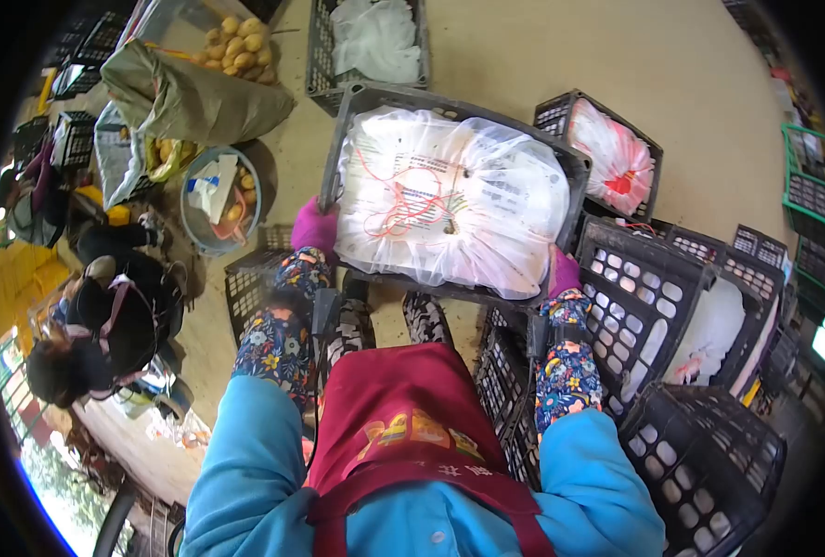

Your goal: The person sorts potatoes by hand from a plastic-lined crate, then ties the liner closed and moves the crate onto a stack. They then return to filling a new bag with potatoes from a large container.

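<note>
I hold a dark plastic crate (357, 104) out in front of my body, lifted off the floor. It carries a big clear plastic bag (450, 200) of white goods with printed labels and a red string on top. My left hand (314, 226), in a magenta glove, grips the crate's left side. On the crate's near right corner is my right hand (563, 272), gloved the same way. Both arms wear floral sleeve covers over blue sleeves, and a red apron hangs below.
Several empty black crates (700, 455) stand stacked at my right, one holding a white bag (709, 330). Further crates hold bags (617, 162) and white sacks (375, 37) ahead. At left lie a potato pile (236, 45), a green sack (190, 97), a basin (219, 200) and a crouching person (106, 306).
</note>
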